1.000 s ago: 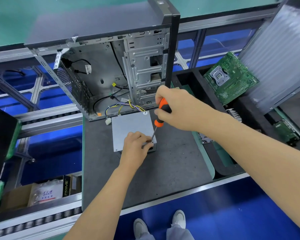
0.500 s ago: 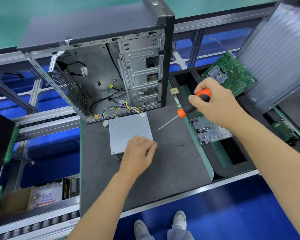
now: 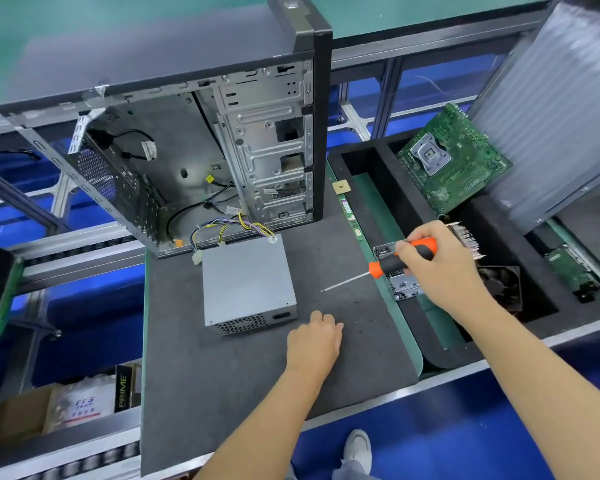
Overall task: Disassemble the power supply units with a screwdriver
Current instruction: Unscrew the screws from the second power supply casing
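Grey power supply unit (image 3: 248,282) lying flat on the dark tabletop (image 3: 343,341), just in front of the open computer case (image 3: 194,161), wire bundle (image 3: 236,226) trailing into the case. Right hand (image 3: 437,268) wrapped around the orange-and-black screwdriver (image 3: 400,258), well right of the unit, over the screw tray (image 3: 395,271), tip pointing back toward the unit. Left hand (image 3: 314,341) just right of the unit's front corner, fingers loosely curled; whether pinching a screw, cannot tell.

Probably a screw drop-off. Best to steady the unit with the left hand, seat the tip square in the next screw head, press down while turning.

Counted: one power supply unit, one screwdriver, one case, one green motherboard (image 3: 454,157), two hands.
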The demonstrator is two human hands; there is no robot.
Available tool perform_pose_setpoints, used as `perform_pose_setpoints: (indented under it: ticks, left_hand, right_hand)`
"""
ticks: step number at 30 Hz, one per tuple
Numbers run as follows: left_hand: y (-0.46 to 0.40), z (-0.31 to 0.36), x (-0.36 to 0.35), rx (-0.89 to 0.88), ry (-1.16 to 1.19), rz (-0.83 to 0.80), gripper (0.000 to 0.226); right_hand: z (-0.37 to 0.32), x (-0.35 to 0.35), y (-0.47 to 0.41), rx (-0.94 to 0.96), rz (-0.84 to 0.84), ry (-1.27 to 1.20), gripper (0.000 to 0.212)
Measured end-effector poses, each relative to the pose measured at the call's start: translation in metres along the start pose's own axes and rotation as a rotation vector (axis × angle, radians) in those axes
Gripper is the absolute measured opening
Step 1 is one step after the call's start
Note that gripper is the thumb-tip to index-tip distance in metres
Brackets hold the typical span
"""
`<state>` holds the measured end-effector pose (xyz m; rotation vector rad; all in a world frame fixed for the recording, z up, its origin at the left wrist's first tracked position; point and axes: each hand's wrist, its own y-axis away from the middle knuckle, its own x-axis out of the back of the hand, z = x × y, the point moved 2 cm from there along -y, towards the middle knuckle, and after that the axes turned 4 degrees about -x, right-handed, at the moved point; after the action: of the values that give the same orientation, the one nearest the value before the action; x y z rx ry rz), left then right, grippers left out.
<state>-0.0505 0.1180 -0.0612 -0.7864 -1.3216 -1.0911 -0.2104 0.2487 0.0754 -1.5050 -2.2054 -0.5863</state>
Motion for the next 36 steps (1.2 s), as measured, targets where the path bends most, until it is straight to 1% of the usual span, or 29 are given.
perform_pose_setpoints:
  ticks: [3, 4, 6, 7, 8, 9, 10, 11, 12, 13, 14, 15, 16, 18, 21, 23, 25, 29, 31, 33, 35, 36]
  left_hand:
    - [0.002, -0.005, 0.003, 0.05, 0.026, -0.013, 0.051]
    - [0.004, -0.007, 0.007, 0.048, 0.051, 0.023, 0.05]
    - [0.016, -0.008, 0.025, -0.065, 0.106, 0.169, 0.044]
    - [0.022, -0.009, 0.036, -0.132, 0.126, 0.263, 0.044]
    - [0.027, -0.014, 0.048, -0.174, 0.153, 0.391, 0.046]
    - [0.029, -0.023, 0.059, -0.184, 0.202, 0.538, 0.048]
    - [0.026, -0.036, 0.071, -0.157, 0.268, 0.68, 0.047]
    - [0.02, -0.051, 0.086, -0.115, 0.329, 0.769, 0.043]
    - [0.01, -0.066, 0.098, -0.063, 0.376, 0.808, 0.035]
    - [-0.002, -0.083, 0.108, -0.007, 0.423, 0.794, 0.025]
    - [-0.016, -0.099, 0.115, 0.044, 0.465, 0.731, 0.017]
    - [-0.03, -0.112, 0.121, 0.085, 0.487, 0.636, 0.018]
    - [-0.042, -0.122, 0.123, 0.098, 0.495, 0.529, 0.025]
    - [-0.062, -0.131, 0.119, 0.079, 0.515, 0.366, 0.033]
    - [-0.079, -0.134, 0.109, 0.062, 0.55, 0.268, 0.033]
    - [-0.084, -0.134, 0.104, 0.08, 0.528, 0.26, 0.027]
    - [-0.087, -0.135, 0.1, 0.096, 0.531, 0.299, 0.023]
    - [-0.09, -0.138, 0.098, 0.124, 0.586, 0.323, 0.017]
    - [-0.091, -0.137, 0.101, 0.135, 0.616, 0.348, 0.014]
    - [-0.091, -0.136, 0.102, 0.14, 0.636, 0.372, 0.011]
    - [-0.09, -0.134, 0.103, 0.148, 0.629, 0.373, 0.009]
    - [-0.088, -0.134, 0.102, 0.152, 0.621, 0.375, 0.008]
  right_hand:
    - [0.001, -0.007, -0.002, -0.016, 0.02, -0.061, 0.015]
    - [-0.001, -0.009, -0.003, -0.021, 0.028, -0.093, 0.016]
    - [-0.006, -0.014, -0.004, -0.028, 0.054, -0.178, 0.021]
    - [-0.01, -0.016, -0.005, -0.032, 0.073, -0.218, 0.025]
    - [-0.013, -0.019, -0.006, -0.036, 0.092, -0.25, 0.028]
    - [-0.017, -0.022, -0.006, -0.034, 0.107, -0.262, 0.03]
    - [-0.02, -0.026, -0.008, -0.025, 0.116, -0.252, 0.03]
    - [-0.024, -0.03, -0.008, -0.014, 0.119, -0.237, 0.029]
    - [-0.028, -0.035, -0.009, -0.006, 0.121, -0.235, 0.027]
    - [-0.031, -0.041, -0.01, -0.005, 0.122, -0.247, 0.026]
    - [-0.034, -0.046, -0.012, -0.007, 0.12, -0.266, 0.025]
    - [-0.038, -0.052, -0.014, -0.009, 0.116, -0.279, 0.024]
    - [-0.041, -0.058, -0.015, -0.006, 0.112, -0.287, 0.023]
    - [-0.045, -0.068, -0.018, 0.001, 0.117, -0.294, 0.024]
    - [-0.047, -0.078, -0.024, -0.019, 0.13, -0.277, 0.025]
    - [-0.046, -0.081, -0.027, -0.04, 0.133, -0.271, 0.026]
    - [-0.047, -0.081, -0.03, -0.035, 0.132, -0.253, 0.026]
    - [-0.062, -0.079, -0.034, 0.055, 0.099, -0.174, 0.028]
    - [-0.081, -0.077, -0.034, 0.166, 0.074, -0.105, 0.029]
    - [-0.108, -0.076, -0.035, 0.305, 0.014, 0.01, 0.031]
    - [-0.139, -0.079, -0.038, 0.426, -0.092, 0.201, 0.037]
    - [-0.155, -0.083, -0.038, 0.484, -0.152, 0.325, 0.044]
